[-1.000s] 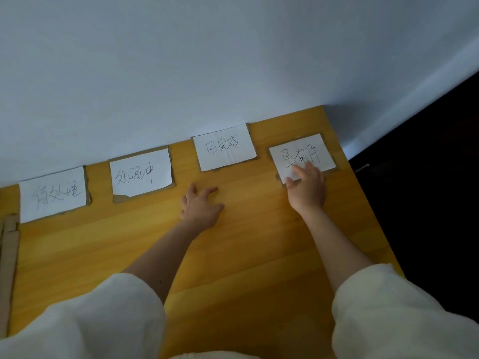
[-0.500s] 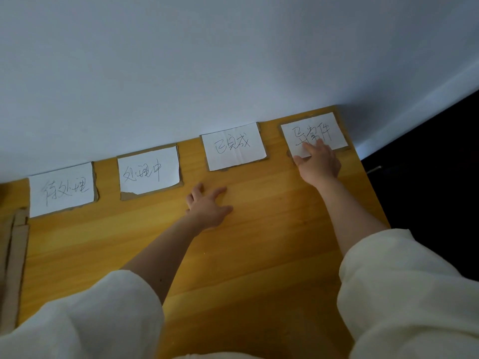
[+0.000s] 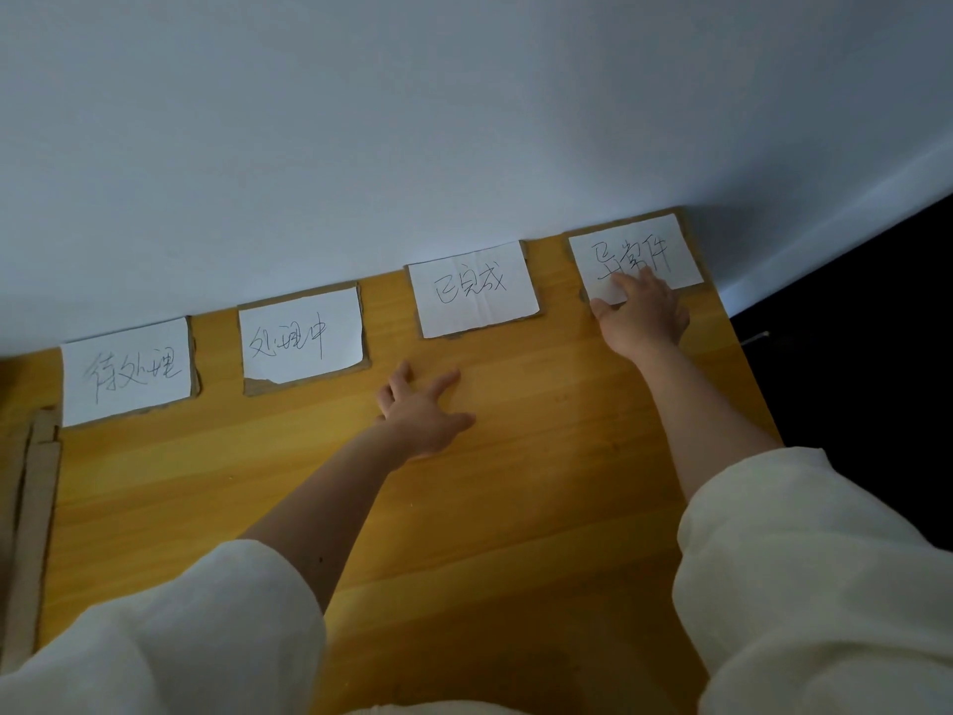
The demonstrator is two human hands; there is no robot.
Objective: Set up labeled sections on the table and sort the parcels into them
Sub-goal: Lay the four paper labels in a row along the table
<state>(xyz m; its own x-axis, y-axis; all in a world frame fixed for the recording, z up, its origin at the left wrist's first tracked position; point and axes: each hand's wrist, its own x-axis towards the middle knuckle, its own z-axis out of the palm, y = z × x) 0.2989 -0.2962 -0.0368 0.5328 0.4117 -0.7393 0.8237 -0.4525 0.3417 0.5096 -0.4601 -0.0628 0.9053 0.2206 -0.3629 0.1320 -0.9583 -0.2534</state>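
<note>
Several white paper labels with handwritten characters, each on a cardboard backing, lie in a row along the wall on the yellow wooden table [image 3: 515, 508]. The rightmost label [image 3: 655, 240] lies at the table's far right corner, and my right hand [image 3: 639, 314] presses on its near edge with straight fingers. To its left lie the second label from the right [image 3: 474, 291], the third label [image 3: 301, 335] and the leftmost label [image 3: 126, 371]. My left hand [image 3: 423, 412] rests flat on the bare table, fingers spread, below the gap between the two middle labels. No parcels are in view.
Cardboard strips [image 3: 31, 508] lie along the table's left edge. A white wall [image 3: 412, 121] rises directly behind the labels. Past the table's right edge lies dark floor [image 3: 876, 379]. My white sleeves fill the bottom of the view.
My right hand has slid the rightmost label away from me to the wall at the table's corner, in line with the others. My left hand has stayed flat on the table.
</note>
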